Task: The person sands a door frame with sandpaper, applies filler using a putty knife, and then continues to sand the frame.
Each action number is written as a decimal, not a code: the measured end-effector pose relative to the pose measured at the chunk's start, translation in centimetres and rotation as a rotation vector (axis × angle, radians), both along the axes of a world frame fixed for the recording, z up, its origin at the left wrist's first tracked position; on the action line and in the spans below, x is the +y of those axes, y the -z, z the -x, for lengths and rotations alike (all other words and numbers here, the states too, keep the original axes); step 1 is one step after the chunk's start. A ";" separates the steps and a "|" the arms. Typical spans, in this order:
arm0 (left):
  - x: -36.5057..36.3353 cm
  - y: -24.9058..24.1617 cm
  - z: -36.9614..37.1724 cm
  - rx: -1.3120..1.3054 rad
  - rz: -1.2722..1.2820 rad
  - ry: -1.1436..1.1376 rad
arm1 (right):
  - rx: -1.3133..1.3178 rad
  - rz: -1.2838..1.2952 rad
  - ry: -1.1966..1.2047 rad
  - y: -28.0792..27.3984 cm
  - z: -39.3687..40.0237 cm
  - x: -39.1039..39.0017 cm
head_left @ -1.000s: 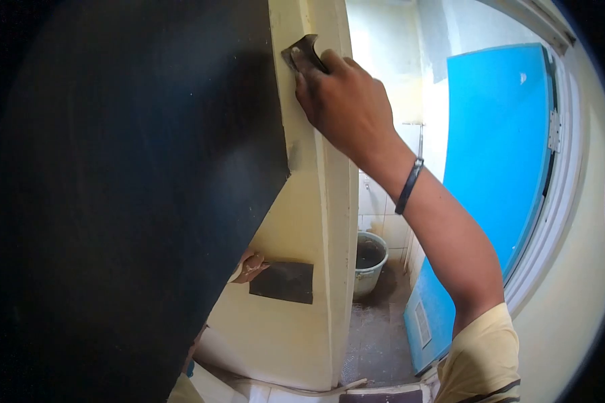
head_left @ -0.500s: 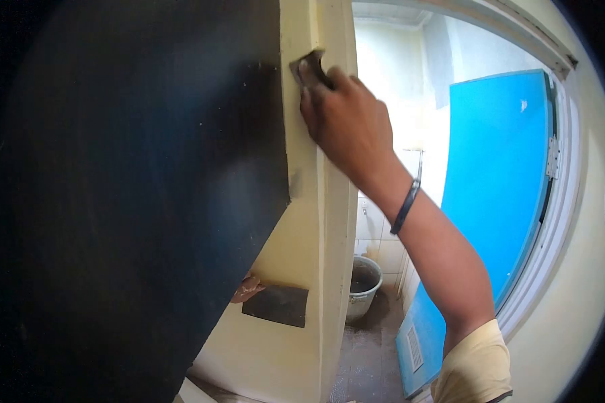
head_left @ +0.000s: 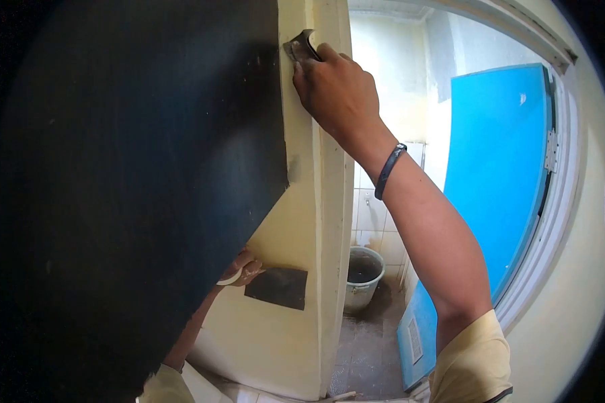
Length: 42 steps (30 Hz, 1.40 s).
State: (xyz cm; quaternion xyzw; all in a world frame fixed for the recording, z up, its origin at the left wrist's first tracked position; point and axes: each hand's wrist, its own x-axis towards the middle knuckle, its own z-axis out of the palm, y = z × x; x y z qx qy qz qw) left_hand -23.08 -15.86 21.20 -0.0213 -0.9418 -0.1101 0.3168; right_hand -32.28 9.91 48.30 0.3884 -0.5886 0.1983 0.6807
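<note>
My right hand, raised high with a black band on its wrist, grips a small bent dark sheet. That piece lies against the cream wall edge, right beside the border of a large black panel. Lower down, my left hand shows past the panel's slanted lower edge, its fingers curled. A white curved band shows at this hand; I cannot tell what it is. Just right of those fingers is a dark rectangular patch against the cream surface. The panel hides part of my left forearm.
A blue door stands open at the right, hinged to a pale frame. Through the doorway, a grey bucket stands on a wet tiled floor. A tap is on the tiled wall behind.
My right hand, still gripping the bent dark sheet, has moved slightly up and left. More of my left hand and forearm now shows below the panel, with the white band visible.
</note>
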 end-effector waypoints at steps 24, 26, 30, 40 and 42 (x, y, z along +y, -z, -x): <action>12.4 -7.7 5.7 1.005 0.707 0.339 | 0.008 -0.094 -0.003 -0.1 0.1 0.5; 12.8 -7.8 5.4 0.994 0.665 0.356 | -0.051 -0.155 0.007 3.7 0.0 1.8; 12.1 -7.6 6.1 1.015 0.693 0.334 | -0.116 -0.171 0.015 1.3 -0.7 1.6; 13.3 -7.3 5.6 0.979 0.672 0.349 | 0.127 -0.106 0.133 1.6 0.1 1.5; 13.8 -7.5 5.2 0.973 0.591 0.379 | 0.132 -0.096 0.137 0.6 0.0 1.8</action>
